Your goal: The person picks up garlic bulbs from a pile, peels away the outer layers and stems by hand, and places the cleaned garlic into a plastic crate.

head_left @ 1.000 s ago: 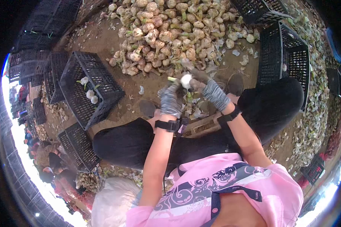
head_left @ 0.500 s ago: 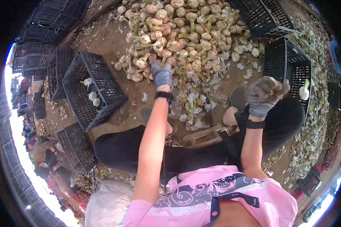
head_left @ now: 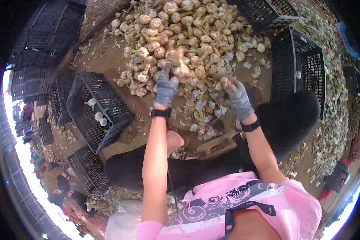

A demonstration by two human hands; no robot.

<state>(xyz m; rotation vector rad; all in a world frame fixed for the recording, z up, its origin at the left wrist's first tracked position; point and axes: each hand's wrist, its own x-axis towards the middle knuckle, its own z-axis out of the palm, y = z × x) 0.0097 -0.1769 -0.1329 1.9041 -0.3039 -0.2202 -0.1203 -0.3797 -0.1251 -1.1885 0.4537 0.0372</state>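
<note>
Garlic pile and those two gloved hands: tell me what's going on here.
A seated person is working at a heap of garlic bulbs. The left hand reaches into the near edge, a blurred bulb by its fingertips; whether it is gripped, I cannot tell. The right hand is raised beside the heap, fingers curled, contents unclear. Three white bulbs lie in the left crate, and a pale one shows at the right crate.
</note>
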